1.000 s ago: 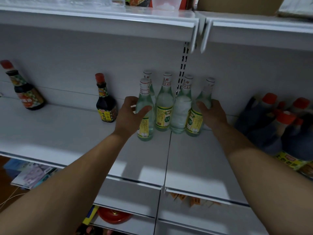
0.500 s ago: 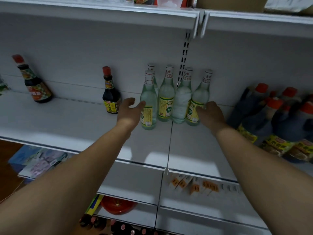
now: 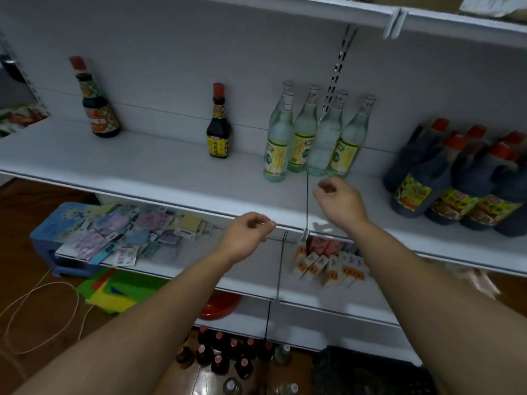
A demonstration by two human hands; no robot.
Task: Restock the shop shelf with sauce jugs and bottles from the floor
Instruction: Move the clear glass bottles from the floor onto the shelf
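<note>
Several clear bottles with yellow-green labels [image 3: 309, 138] stand grouped on the white shelf [image 3: 159, 163]. My left hand [image 3: 246, 233] hangs at the shelf's front edge, fingers loosely curled and holding nothing. My right hand [image 3: 340, 199] hovers over the shelf just in front of the clear bottles, also loosely curled and holding nothing. Two dark sauce bottles with red caps [image 3: 218, 124] [image 3: 95, 101] stand further left. Dark sauce jugs with red caps [image 3: 462, 181] crowd the shelf's right end. On the floor below stand several dark red-capped bottles [image 3: 225, 354].
The lower shelf holds loose packets [image 3: 128, 235] on the left and small white-orange boxes [image 3: 328, 266] on the right. A red bowl [image 3: 218, 305] sits under it. A blue stool [image 3: 47, 243], green and yellow sheets [image 3: 119, 292] and a pale cord [image 3: 42, 317] lie on the wooden floor.
Both hands have let go of the clear bottles and pulled back toward the shelf's front edge. The view has tilted down, so the floor bottles now show.
</note>
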